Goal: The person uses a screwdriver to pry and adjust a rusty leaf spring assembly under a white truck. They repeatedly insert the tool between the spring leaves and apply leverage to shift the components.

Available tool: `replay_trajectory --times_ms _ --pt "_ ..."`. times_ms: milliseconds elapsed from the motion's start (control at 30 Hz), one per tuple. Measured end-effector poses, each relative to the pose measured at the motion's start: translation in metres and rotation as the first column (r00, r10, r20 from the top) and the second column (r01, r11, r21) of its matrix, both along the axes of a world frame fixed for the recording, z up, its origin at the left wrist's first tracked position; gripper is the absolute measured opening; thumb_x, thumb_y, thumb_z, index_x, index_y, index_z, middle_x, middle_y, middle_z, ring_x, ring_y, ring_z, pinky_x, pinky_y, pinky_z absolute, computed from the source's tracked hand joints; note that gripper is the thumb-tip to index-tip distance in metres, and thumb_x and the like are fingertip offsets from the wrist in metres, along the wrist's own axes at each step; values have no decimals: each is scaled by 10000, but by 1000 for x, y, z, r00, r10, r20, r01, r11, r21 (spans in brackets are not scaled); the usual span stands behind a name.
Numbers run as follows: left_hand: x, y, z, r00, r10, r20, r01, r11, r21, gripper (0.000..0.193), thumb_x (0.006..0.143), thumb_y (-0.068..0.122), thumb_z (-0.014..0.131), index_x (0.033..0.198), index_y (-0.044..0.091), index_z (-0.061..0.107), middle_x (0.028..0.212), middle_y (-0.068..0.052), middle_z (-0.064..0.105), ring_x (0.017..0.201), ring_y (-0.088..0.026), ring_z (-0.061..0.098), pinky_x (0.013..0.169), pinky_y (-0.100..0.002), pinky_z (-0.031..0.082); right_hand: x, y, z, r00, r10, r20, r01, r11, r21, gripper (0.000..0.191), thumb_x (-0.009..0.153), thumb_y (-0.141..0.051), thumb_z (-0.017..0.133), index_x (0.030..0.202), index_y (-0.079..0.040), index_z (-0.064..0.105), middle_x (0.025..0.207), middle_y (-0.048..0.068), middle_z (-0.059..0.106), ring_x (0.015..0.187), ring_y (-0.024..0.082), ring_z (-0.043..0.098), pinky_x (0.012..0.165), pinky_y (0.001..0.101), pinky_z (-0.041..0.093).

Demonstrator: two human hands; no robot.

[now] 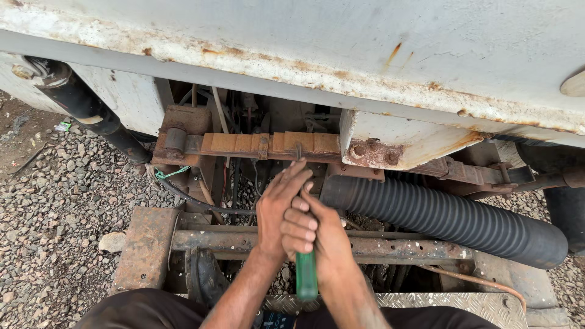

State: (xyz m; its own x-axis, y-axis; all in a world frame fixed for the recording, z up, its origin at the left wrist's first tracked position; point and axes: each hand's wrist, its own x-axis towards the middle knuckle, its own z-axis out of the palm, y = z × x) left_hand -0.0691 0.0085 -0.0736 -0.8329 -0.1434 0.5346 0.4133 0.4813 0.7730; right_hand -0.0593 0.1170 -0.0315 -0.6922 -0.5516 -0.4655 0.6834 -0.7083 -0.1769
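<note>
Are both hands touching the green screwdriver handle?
Touching. The head view shows the right hand wrapped around the green handle, with the left hand pressed against it on top.
</note>
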Motion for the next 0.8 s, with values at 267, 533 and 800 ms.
replay_trajectory --times_ms 267,533,800 --pt "-3 -4 3 1000 2 17 -2 1000 24 406 929 172 581 1310 71 674 1476 -105 621 1357 -340 610 1180 -444 467 -7 -1 -6 999 1 41 4 991 -135 328 1072 -309 512 822 -98 511 550 -76 389 410 41 354 321 189 325" --pt "-7 -10 3 999 4 52 -5 1000 7 410 906 139 590 1301 64 672 1465 -104 629 1380 -335 582 1147 -418 491 -10 -4 -10 1000 31 -4 -31 973 -229 250 1067 -249 453 877 -92 490 583 -67 365 451 46 344 355 196 323" --pt "-11 -13 -8 1000 24 20 -24 999 -23 429 916 132 595 1335 67 662 1486 -113 615 1390 -322 588 1208 -442 445 -14 -6 -15 999 38 -27 -44 968 -247 223 1086 -221 470 916 -80 503 617 -61 383 478 39 361 367 183 324"
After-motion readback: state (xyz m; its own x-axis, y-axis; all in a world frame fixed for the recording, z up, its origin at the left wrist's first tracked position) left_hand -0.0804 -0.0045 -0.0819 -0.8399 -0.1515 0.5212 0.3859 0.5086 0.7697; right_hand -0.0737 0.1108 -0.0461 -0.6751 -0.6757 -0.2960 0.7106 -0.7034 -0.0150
